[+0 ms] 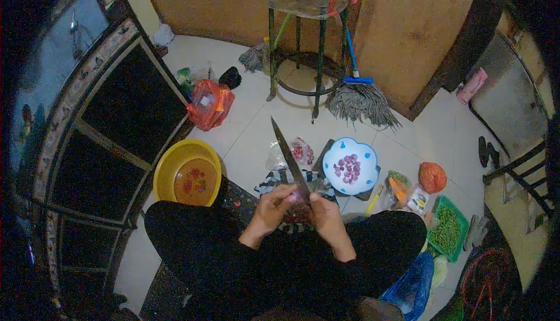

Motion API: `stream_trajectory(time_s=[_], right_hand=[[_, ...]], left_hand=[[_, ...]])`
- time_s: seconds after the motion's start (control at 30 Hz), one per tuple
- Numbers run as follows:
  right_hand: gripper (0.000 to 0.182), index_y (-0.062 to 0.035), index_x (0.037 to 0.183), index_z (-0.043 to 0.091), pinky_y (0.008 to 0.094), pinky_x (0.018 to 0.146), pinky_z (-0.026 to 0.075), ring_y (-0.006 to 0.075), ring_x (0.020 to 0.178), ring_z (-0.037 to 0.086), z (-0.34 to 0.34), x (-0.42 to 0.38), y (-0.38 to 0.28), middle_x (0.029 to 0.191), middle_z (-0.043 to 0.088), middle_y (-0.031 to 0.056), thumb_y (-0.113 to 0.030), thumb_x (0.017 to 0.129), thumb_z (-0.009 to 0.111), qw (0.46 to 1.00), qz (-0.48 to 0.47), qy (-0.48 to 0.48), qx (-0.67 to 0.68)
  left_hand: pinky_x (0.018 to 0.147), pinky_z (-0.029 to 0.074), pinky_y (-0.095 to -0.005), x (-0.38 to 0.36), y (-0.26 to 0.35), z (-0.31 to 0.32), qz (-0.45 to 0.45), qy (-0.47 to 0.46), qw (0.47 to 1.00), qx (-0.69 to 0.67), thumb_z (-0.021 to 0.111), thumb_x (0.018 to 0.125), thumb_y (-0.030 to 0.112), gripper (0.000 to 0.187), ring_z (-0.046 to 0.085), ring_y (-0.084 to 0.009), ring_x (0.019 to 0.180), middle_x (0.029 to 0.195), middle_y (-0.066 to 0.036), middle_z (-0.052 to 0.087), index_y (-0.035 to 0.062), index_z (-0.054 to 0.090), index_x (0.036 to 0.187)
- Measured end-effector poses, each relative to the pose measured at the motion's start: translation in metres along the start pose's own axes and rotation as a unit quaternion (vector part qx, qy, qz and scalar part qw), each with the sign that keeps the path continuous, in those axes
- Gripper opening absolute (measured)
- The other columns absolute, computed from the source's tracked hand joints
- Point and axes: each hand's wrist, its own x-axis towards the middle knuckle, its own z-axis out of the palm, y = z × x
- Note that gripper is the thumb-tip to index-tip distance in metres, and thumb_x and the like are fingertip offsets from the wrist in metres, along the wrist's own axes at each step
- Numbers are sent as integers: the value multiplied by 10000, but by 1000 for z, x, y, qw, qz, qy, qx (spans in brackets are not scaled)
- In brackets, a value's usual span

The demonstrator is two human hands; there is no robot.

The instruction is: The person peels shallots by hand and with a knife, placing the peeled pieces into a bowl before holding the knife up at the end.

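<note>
I sit low on the tiled floor with both hands together over my lap. My right hand [326,215] grips the handle of a long kitchen knife [289,156], its blade pointing up and away to the left. My left hand [273,207] pinches a small purple shallot [296,196] against the blade's base. A white and blue bowl [350,165] with several peeled purple shallots stands on the floor just beyond my hands. A clear bag of shallots [300,151] lies beside it.
A yellow basin [188,172] of water stands at the left. A red plastic bag [210,104], a metal stool [306,35] and a mop [361,96] are farther off. Carrots [398,188], an orange bag [432,176] and a green basket of beans [448,227] lie at the right.
</note>
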Motion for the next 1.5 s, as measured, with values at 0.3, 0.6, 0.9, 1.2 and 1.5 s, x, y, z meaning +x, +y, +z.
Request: stream_trajectory(time_s=[0.3,0.6,0.9,1.2,1.5], right_hand=[[459,23,1026,580,213,630,431,81,736,535,-1,1,-3,888,605,24,-389,940,396,989,36,-5,144],[397,-4,839,583,245,505,358,74,573,429,6,0,-3,632,506,-33,-361,931,436,996,-54,65,42],[457,-17,786,576,222,469,267,33,532,352,9,1,-14,576,419,-62,-405,940,388,989,-63,105,84],[476,-36,735,543,237,444,255,47,498,339,9,3,-2,538,386,-64,-450,923,401,986,-104,132,13],[463,-49,714,524,231,436,224,36,487,307,4,1,-6,534,360,-70,-435,931,390,988,-80,133,15]], left_hand=[[873,429,-280,-1,-3,10,-87,20,952,-294,544,871,103,271,551,-147,949,1038,-78,583,6,541,1124],[807,457,-283,-1,-5,17,-139,51,928,-343,567,846,68,239,568,-162,887,961,-77,599,21,517,1075],[848,452,-284,2,-19,22,-120,53,875,-466,578,849,111,245,565,-184,938,1039,-104,586,10,516,1063],[850,456,-305,3,-24,23,-128,64,883,-447,603,838,136,261,561,-196,925,1047,-113,578,18,526,1057],[842,437,-269,7,-40,17,-160,118,847,-493,551,878,152,300,535,-147,906,1007,-62,563,-6,499,1128]])
